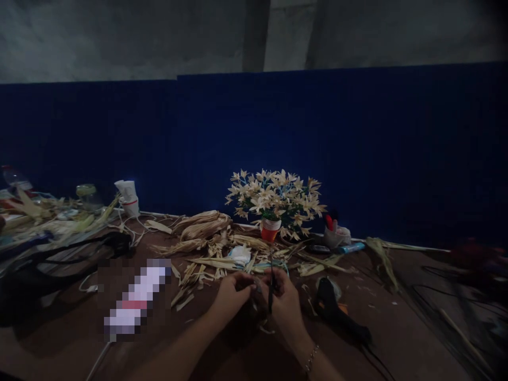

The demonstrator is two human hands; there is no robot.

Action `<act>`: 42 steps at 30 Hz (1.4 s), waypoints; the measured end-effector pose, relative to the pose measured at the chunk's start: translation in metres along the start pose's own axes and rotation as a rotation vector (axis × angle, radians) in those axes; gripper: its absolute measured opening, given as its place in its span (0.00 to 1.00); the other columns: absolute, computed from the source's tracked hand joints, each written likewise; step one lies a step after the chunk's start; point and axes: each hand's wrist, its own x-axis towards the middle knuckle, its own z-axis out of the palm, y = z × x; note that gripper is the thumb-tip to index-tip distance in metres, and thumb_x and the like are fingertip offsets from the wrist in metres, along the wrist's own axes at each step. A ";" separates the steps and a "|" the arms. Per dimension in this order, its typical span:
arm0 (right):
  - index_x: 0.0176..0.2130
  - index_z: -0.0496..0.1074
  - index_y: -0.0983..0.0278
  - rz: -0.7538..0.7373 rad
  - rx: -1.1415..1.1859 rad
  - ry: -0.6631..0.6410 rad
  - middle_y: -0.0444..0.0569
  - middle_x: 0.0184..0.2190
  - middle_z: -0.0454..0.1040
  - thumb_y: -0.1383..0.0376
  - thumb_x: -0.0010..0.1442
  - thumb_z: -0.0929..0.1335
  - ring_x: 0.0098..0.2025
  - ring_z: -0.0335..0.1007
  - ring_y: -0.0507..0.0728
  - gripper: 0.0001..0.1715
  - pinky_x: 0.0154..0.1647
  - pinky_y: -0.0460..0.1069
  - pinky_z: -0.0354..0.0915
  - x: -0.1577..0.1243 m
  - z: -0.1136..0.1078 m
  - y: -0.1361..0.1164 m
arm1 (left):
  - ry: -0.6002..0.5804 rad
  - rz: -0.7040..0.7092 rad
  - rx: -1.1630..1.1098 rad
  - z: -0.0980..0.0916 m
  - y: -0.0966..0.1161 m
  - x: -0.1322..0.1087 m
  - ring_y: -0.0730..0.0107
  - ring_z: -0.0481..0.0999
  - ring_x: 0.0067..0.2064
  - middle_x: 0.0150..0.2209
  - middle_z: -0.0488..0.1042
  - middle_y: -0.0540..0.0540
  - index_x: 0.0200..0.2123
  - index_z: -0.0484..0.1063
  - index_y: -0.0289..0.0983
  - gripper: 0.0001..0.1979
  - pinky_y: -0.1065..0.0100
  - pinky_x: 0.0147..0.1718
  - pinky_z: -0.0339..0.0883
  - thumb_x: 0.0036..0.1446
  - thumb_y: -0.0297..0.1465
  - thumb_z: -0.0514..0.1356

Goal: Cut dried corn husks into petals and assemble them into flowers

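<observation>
Just in front of the potted flowers, my two hands are close together over the brown tabletop. My right hand (281, 293) is closed around slim, dark-handled scissors (271, 291), their thin point aimed away from me. Thumb and fingers of my left hand (237, 290) are pinched together, facing the right hand; whatever lies between them is too small and dark to name. Dry corn husk strips (212, 263) are scattered just beyond both hands, with a small white-and-blue packet (240, 255) among them.
A red pot (270, 231) holds pale husk flowers (275, 198). Bundled husks (204, 226) lie left of it. At right rests a black glue gun (341, 312) with a cord; behind it are a tool cup (336, 236) and a light-blue tube (352, 247). A power strip (137, 301) lies left.
</observation>
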 end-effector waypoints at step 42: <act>0.39 0.65 0.66 0.092 0.139 -0.180 0.47 0.28 0.70 0.62 0.46 0.70 0.29 0.67 0.54 0.20 0.28 0.47 0.65 0.002 -0.003 -0.001 | 0.064 0.118 0.232 -0.007 0.013 -0.004 0.69 0.71 0.31 0.26 0.74 0.48 0.24 0.72 0.34 0.05 0.71 0.33 0.64 0.44 0.28 0.57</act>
